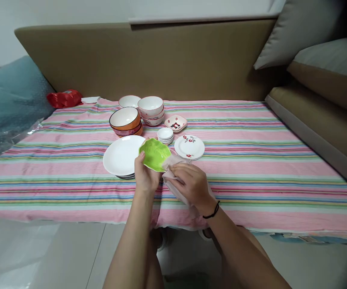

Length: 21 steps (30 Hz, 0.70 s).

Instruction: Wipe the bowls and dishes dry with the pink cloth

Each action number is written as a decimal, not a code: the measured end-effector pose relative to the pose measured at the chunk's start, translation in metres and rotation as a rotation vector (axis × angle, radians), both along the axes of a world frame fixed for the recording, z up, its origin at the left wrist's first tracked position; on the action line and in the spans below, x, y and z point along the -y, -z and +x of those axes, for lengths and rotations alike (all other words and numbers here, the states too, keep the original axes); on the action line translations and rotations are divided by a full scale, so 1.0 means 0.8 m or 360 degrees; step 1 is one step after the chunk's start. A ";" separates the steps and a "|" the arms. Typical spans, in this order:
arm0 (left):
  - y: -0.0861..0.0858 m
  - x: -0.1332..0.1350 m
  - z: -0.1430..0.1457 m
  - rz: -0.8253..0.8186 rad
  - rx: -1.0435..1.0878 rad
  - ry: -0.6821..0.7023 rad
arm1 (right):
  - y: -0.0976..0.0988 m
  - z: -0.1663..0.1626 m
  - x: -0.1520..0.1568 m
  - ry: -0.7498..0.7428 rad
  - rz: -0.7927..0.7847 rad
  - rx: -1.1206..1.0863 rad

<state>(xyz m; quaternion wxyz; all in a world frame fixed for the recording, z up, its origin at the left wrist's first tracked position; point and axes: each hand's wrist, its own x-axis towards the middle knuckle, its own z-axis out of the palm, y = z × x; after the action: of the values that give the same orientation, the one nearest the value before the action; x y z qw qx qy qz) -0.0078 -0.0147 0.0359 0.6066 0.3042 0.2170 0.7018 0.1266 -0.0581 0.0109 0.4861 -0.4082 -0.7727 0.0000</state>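
A tan sofa (173, 60) is backing the scene, with grey cushions (296, 32) leaning at its right end and a teal blanket (7, 96) lying at the left. A striped cloth (266, 160) is covering the seat. On it, a stack of white plates (119, 158) is sitting left of centre, with orange bowls (125, 121) and white bowls (151, 109) stacked behind it. A red packet (64, 98) is lying at the far left. A flowered plate (189, 147) is resting right of centre, small white saucers (165, 135) are piled just behind it, and a square pink dish (175, 123) is sitting beyond those.

The left hand (146, 176) is gripping the near edge of a green dish (155, 154), holding it tilted just above the cloth beside the white plates. The right hand (191, 184) is clenching a pale rag (173, 168), pressing it to the dish's right rim. A black band (213, 212) is circling the right wrist.
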 end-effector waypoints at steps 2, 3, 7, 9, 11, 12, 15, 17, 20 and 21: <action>0.000 0.002 0.002 -0.0019 0.0023 0.0003 | -0.001 -0.005 0.002 -0.0003 -0.0010 -0.0011; 0.000 0.003 0.004 -0.0047 0.0026 0.0014 | -0.001 -0.008 0.003 -0.0023 -0.0027 -0.0010; 0.005 0.009 0.016 -0.0186 -0.0033 0.0062 | -0.002 -0.018 0.002 -0.0168 -0.0154 -0.0026; 0.009 0.012 0.022 -0.0238 -0.0118 0.0087 | -0.003 -0.019 -0.001 -0.0254 -0.0232 -0.0033; 0.013 0.014 0.026 -0.0281 -0.0202 0.0109 | -0.004 -0.016 -0.004 -0.0339 -0.0296 -0.0026; 0.014 0.014 0.027 -0.0294 -0.0230 0.0115 | -0.005 -0.014 -0.005 -0.0371 -0.0315 -0.0023; 0.014 0.013 0.024 -0.0277 -0.0234 0.0137 | -0.008 -0.006 -0.004 -0.0410 -0.0336 -0.0014; 0.010 0.010 0.018 -0.0235 -0.0166 0.0141 | -0.009 -0.003 -0.002 -0.0359 -0.0296 -0.0032; 0.003 0.007 0.005 -0.0149 -0.0041 0.0075 | -0.008 -0.002 0.001 -0.0232 -0.0155 -0.0074; 0.001 0.006 0.001 -0.0120 -0.0013 0.0051 | -0.007 -0.003 0.002 -0.0195 -0.0119 -0.0080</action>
<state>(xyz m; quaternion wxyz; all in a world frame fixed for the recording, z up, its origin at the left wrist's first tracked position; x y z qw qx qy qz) -0.0070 -0.0198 0.0353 0.6278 0.2874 0.2410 0.6820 0.1243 -0.0598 0.0163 0.4889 -0.3778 -0.7832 0.0689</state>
